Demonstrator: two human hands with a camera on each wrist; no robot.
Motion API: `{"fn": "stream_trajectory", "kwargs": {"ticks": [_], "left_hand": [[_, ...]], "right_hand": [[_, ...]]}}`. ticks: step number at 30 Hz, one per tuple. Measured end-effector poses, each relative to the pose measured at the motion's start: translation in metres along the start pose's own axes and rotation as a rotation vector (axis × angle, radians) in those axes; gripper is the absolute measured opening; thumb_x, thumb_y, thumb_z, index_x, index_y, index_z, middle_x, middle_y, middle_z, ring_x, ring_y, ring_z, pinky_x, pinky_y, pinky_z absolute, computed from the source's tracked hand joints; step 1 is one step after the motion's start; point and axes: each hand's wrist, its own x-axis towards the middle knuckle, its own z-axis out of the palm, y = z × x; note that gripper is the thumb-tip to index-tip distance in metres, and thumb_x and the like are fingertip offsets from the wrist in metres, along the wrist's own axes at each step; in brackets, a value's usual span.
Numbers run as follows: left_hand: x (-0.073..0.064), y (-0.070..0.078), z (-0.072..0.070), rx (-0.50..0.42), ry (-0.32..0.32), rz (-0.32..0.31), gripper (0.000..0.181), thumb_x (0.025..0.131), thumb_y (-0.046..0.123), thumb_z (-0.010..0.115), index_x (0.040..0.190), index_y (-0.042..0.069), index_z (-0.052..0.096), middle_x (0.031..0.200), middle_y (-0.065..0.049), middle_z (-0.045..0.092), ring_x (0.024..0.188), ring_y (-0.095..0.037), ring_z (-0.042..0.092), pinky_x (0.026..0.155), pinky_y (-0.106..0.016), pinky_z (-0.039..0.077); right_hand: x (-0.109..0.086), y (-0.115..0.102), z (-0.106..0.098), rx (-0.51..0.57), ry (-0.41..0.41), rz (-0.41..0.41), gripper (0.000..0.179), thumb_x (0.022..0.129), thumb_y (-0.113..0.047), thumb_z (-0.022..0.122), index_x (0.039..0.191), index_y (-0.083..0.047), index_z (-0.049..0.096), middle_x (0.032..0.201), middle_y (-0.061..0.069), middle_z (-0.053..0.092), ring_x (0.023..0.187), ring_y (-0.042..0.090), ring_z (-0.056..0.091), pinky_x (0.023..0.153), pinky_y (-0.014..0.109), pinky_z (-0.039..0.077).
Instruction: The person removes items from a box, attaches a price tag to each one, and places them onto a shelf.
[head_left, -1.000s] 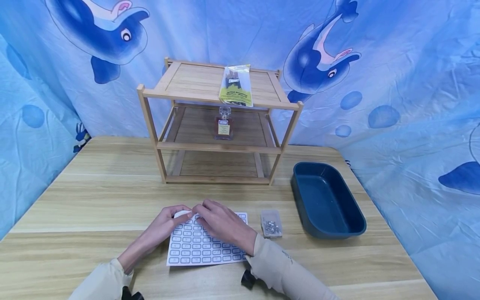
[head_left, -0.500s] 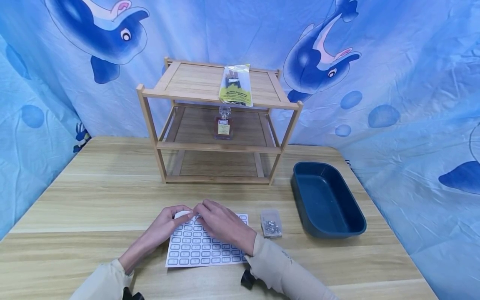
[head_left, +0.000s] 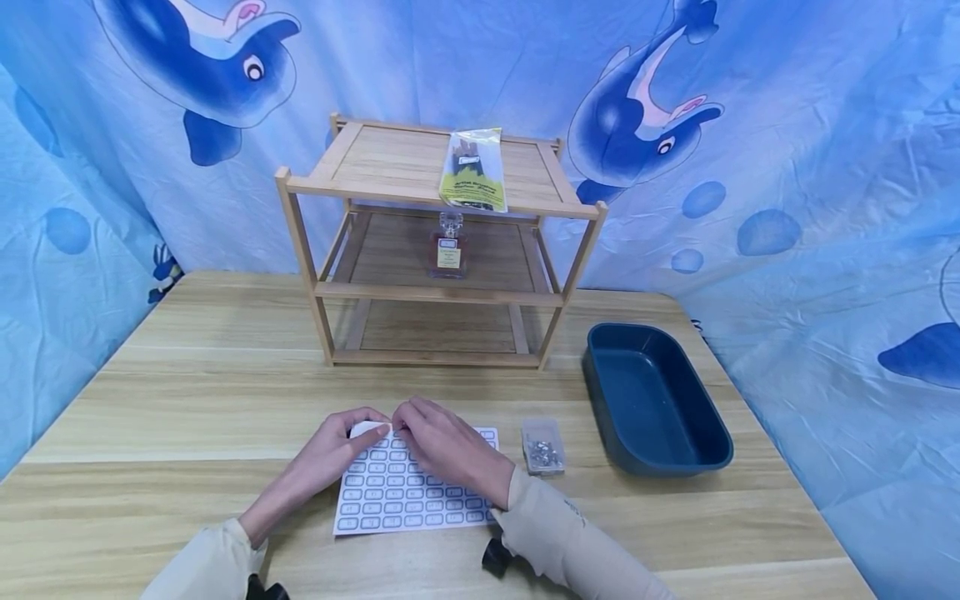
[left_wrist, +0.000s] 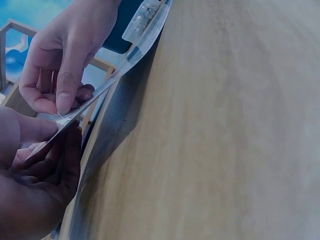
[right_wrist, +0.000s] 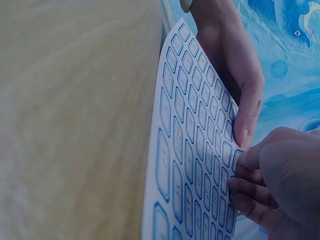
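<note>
A white sheet of sticker labels [head_left: 405, 500], printed with rows of blue-framed boxes, tilts up off the table in front of the person. My left hand [head_left: 330, 450] grips its far left corner, thumb on top and fingers curled underneath. Close beside that thumb, my right hand [head_left: 450, 450] pinches at the sheet's far edge with thumb and index finger. The left wrist view shows the right hand [left_wrist: 70, 55] with its fingertips right at the paper. Whether a single label is between them I cannot tell. In the right wrist view, rows of labels [right_wrist: 192, 135] face the camera.
Right of the sheet lies a small clear box [head_left: 542, 448] of metal bits. A dark blue basin [head_left: 648, 408] stands farther right. Behind is a wooden rack [head_left: 435, 292] bearing a perfume bottle [head_left: 448, 250] and, on top, a packet of artist brushes [head_left: 474, 171].
The right fingertips have shifted slightly right, opening a small gap from the left thumb. The left hand keeps its grip, and the sheet has barely moved.
</note>
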Motion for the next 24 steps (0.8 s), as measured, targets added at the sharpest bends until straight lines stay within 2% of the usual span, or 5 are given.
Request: {"fn": "stream_trajectory", "kwargs": {"ticks": [3, 9, 15, 24], "left_hand": [[0.0002, 0.0006, 0.0002, 0.068, 0.024, 0.039, 0.017, 0.103, 0.014, 0.063, 0.11, 0.001, 0.071, 0.099, -0.004, 0.071, 0.093, -0.019, 0.063, 0.083, -0.027, 0.049], [0.0001, 0.001, 0.0004, 0.16, 0.06, 0.07, 0.013, 0.101, 0.011, 0.065, 0.109, 0.003, 0.072, 0.096, -0.001, 0.071, 0.091, -0.017, 0.063, 0.082, -0.03, 0.05], [-0.0005, 0.0023, 0.0004, 0.207, 0.082, 0.068, 0.011, 0.1, 0.009, 0.066, 0.107, 0.003, 0.072, 0.094, -0.001, 0.07, 0.088, -0.016, 0.062, 0.08, -0.03, 0.049], [-0.0001, 0.0031, 0.0014, 0.22, 0.107, 0.033, 0.01, 0.1, 0.007, 0.065, 0.105, 0.001, 0.072, 0.093, -0.003, 0.069, 0.085, -0.018, 0.06, 0.077, -0.028, 0.047]], "right_hand": [[-0.0002, 0.0005, 0.0004, 0.005, 0.004, 0.006, 0.008, 0.105, -0.01, 0.059, 0.113, -0.01, 0.061, 0.108, -0.001, 0.062, 0.096, 0.007, 0.059, 0.085, 0.011, 0.049], [-0.0012, 0.0006, 0.0002, 0.047, -0.003, 0.039, 0.008, 0.104, -0.01, 0.061, 0.112, -0.01, 0.062, 0.107, -0.002, 0.061, 0.096, 0.007, 0.058, 0.087, 0.011, 0.048], [-0.002, 0.001, -0.0003, 0.103, 0.001, 0.06, 0.007, 0.104, -0.01, 0.061, 0.111, -0.01, 0.061, 0.106, -0.002, 0.06, 0.095, 0.007, 0.056, 0.085, 0.012, 0.048], [-0.0035, 0.0031, 0.0, 0.185, 0.033, 0.068, 0.005, 0.104, -0.007, 0.061, 0.109, -0.008, 0.059, 0.104, 0.0, 0.059, 0.092, 0.008, 0.055, 0.081, 0.012, 0.048]]}}
